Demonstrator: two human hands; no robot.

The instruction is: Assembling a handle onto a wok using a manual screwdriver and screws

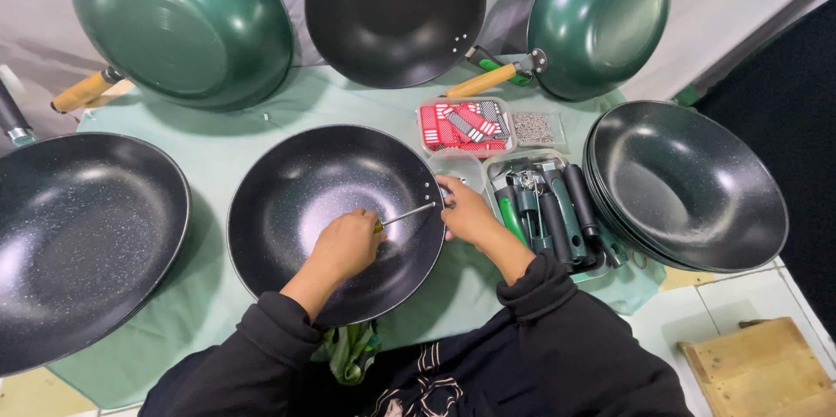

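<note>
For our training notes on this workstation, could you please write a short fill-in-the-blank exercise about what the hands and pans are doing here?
1. The left hand holds a ____ inside the middle wok.
2. The right hand grips that wok's rim on the side nearest the clear tray of loose ____.
3. At the right edge, several handleless woks sit ____ in one another.
4. The two upturned pans at the back are ____ outside.

Missing words: screwdriver; handles; stacked; green

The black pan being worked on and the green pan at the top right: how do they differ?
The black pan lies flat, bowl up, showing its speckled inside; the green pan stands tilted, showing its glossy green outside. The green pan carries a wooden handle; the black pan shows none, and the left hand drives a screwdriver at its rim, steadied by the right hand. Both are round and deep.
</note>
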